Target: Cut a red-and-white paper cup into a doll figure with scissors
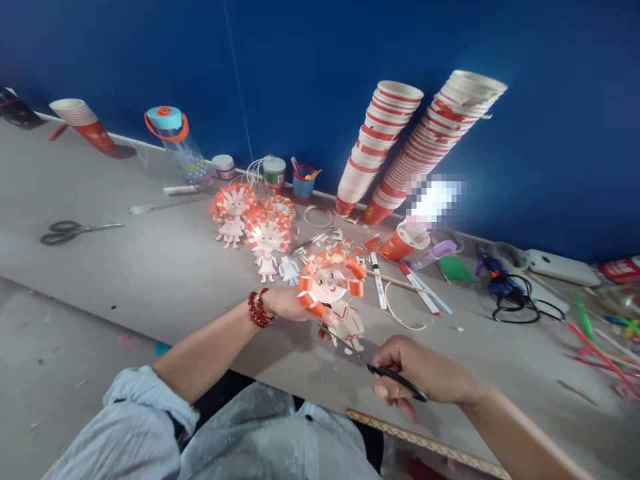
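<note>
My left hand [290, 304] is closed on a paper doll [327, 285] with a round drawn face, an orange curled-strip fringe and a pale dress trimmed in red. In my right hand [417, 370] is a pair of scissors [395, 380] with black handles. Their blades point left and reach to the lower edge of the doll, near my left fingers; whether they touch the paper I cannot tell. Beyond my left hand lie similar dolls, one at the back [234, 207] and one nearer [267, 240]. A small blue paper figure [289, 270] lies beside them.
Two tall stacks of paper cups, one left [370, 140] and one right [435, 147], lean by the blue wall. Paper scraps and markers [379, 280] lie beyond the doll. Another pair of scissors [75, 231] and a water bottle [183, 150] are on the left. Cables [515, 300] lie right.
</note>
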